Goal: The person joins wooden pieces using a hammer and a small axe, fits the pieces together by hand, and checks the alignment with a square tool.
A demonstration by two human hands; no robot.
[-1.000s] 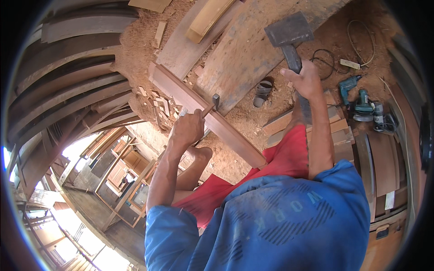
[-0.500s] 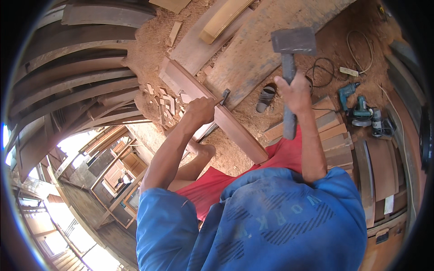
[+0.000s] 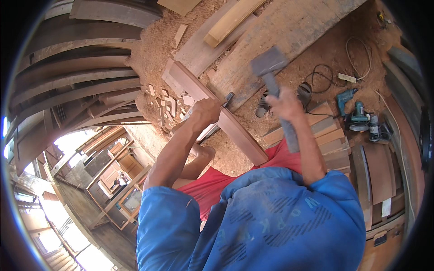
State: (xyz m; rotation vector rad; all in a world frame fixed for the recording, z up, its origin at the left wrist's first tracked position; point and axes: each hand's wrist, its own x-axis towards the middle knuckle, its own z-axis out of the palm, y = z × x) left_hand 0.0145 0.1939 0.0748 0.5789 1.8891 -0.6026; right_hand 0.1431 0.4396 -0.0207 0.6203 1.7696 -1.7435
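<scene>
My left hand [image 3: 205, 113] grips a chisel [image 3: 227, 100] whose metal tip rests on a long reddish wooden board [image 3: 235, 131] that runs diagonally across my lap. My right hand [image 3: 284, 103] is closed round the handle of a heavy wooden mallet [image 3: 270, 67], whose blocky grey head hangs just above and to the right of the chisel. Small wood chips [image 3: 169, 103] lie beside the board's far end.
Wide planks [image 3: 271, 31] lie on sawdust-covered ground ahead. A stack of short boards [image 3: 332, 135] sits to my right, with power tools [image 3: 359, 115] and cables [image 3: 321, 77] beyond. Curved dark timber pieces [image 3: 77, 77] are piled at the left.
The mallet has swung from far right and high down toward the chisel. My left hand with the chisel has stayed on the board.
</scene>
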